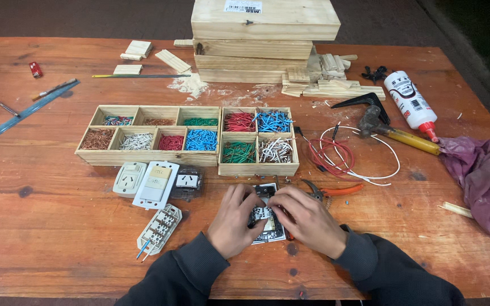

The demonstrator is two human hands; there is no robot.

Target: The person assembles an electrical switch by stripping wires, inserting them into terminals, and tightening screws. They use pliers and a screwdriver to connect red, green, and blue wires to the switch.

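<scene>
— What's under those hands?
— A small grey-and-white plastic socket module (266, 218) on the scuffed wooden table (58, 226), between the left hand (235, 220) and right hand (306, 220). Both sets of fingers curl, pinching its edges.
— And beside it?
— Orange-handled pliers (333, 191).

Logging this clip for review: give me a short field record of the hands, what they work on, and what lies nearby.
left hand: fingers on the switch module
right hand: fingers on the same module
switch module: flat on the wooden table, between both hands
pliers: orange-handled, right of the hands
wire trays: sorted coloured wire pieces, behind the hands
</scene>
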